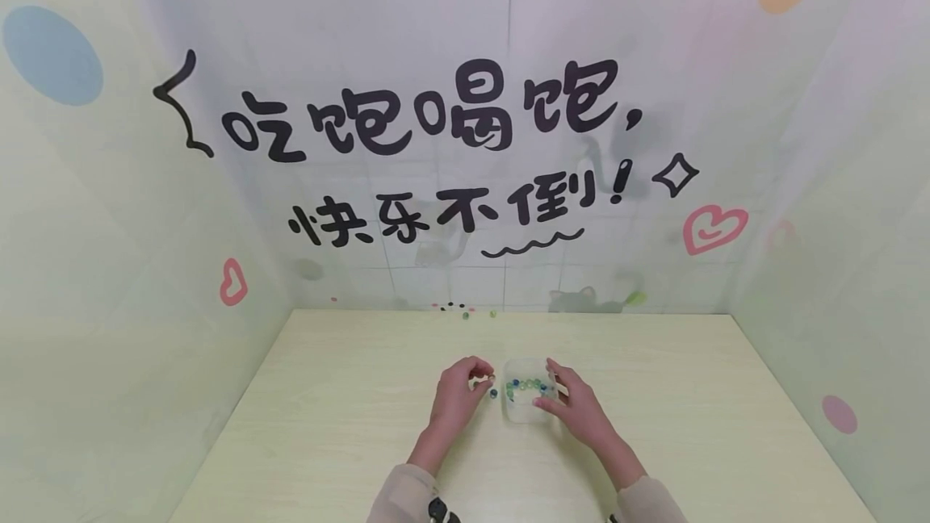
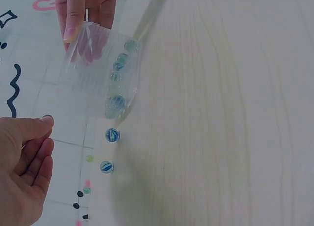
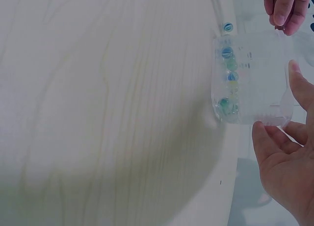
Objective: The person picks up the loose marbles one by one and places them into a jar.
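Note:
My right hand [image 1: 577,406] grips the right side of a clear plastic box [image 3: 265,79], thumb and fingers at its wall and rim. Several blue and green glass marbles [image 2: 117,102] lie in a row along the box's bottom. To the left of the box, my left hand [image 1: 458,394] is held with thumb and index fingertips together; I cannot tell whether a marble is between them. Below those fingertips in the left wrist view, a blue-striped marble [image 2: 112,135] and another striped marble [image 2: 106,166] rest on the table, outside the box.
The pale wood-grain table [image 1: 349,426] meets a printed backdrop [image 1: 465,39] at its back edge, and side panels rise left and right. Two small greenish balls, one a green ball [image 1: 466,315] and one a yellow-green ball [image 1: 492,314], show along that back edge.

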Available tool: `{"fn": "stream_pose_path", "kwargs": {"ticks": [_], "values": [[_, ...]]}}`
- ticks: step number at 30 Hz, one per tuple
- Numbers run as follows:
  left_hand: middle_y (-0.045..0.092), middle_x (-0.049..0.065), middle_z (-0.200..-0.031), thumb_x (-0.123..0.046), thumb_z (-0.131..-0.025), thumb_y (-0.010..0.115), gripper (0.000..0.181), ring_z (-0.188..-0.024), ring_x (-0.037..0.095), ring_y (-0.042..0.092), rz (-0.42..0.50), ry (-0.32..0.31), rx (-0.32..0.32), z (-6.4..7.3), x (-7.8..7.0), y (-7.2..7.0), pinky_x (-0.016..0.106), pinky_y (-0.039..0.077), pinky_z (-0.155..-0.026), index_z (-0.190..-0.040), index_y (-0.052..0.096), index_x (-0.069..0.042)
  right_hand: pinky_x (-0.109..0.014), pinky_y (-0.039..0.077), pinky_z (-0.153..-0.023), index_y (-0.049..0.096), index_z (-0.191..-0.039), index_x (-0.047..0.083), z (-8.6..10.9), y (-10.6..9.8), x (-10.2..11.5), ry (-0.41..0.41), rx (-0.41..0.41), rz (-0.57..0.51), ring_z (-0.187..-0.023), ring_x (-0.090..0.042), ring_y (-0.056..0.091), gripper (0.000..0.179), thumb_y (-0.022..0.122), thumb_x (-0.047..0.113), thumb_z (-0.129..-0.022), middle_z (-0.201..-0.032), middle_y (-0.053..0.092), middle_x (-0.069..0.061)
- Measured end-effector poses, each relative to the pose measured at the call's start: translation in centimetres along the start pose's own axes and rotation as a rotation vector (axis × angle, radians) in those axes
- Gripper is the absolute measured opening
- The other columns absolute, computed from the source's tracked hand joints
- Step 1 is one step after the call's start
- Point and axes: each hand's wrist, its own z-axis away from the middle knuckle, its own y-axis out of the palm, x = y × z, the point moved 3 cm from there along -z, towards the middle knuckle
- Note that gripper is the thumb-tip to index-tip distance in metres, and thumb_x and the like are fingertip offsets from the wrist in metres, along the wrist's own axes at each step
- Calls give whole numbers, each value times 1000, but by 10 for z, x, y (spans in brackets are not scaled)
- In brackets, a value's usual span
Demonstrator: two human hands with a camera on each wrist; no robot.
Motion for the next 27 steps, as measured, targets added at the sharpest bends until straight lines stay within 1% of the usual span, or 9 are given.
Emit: {"fn": "stream_pose_path", "kwargs": {"ticks": [3, 8, 15, 27], "values": [[71, -4, -95, -9, -87, 75, 14, -95, 14, 65, -12, 4, 1, 0, -1, 1, 34, 58, -87, -97, 70, -18, -52, 45, -109, 38, -149, -4, 0, 0, -1, -5, -1, 0, -140, -44, 42, 71, 74, 12, -89, -150, 45, -25], [72, -4, -96, -9, -87, 75, 14, -96, 14, 65, -8, -4, 8, 0, -5, 2, 34, 58, -88, -97, 70, -18, -52, 45, -109, 38, -149, -4, -1, 0, -1, -12, 0, -3, -140, -45, 42, 71, 74, 13, -89, -150, 45, -26], [72, -3, -96, -8, -86, 75, 15, -95, 16, 65, -17, 28, 12, 1, -11, 4, 35, 58, -86, -97, 71, -17, -52, 45, -110, 37, -149, -4, -1, 0, -2, -12, 2, -5, -140, -44, 42, 72, 74, 15, -89, -150, 45, -25], [72, -4, -96, -9, -88, 75, 13, -95, 15, 65, -21, 47, 40, 2, -15, 8, 33, 58, -85, -97, 71, -16, -52, 46, -109, 37, -149, -6, -1, 0, -1, -23, 2, -14, -139, -45, 42, 72, 73, 13, -90, -149, 45, -26]]}}
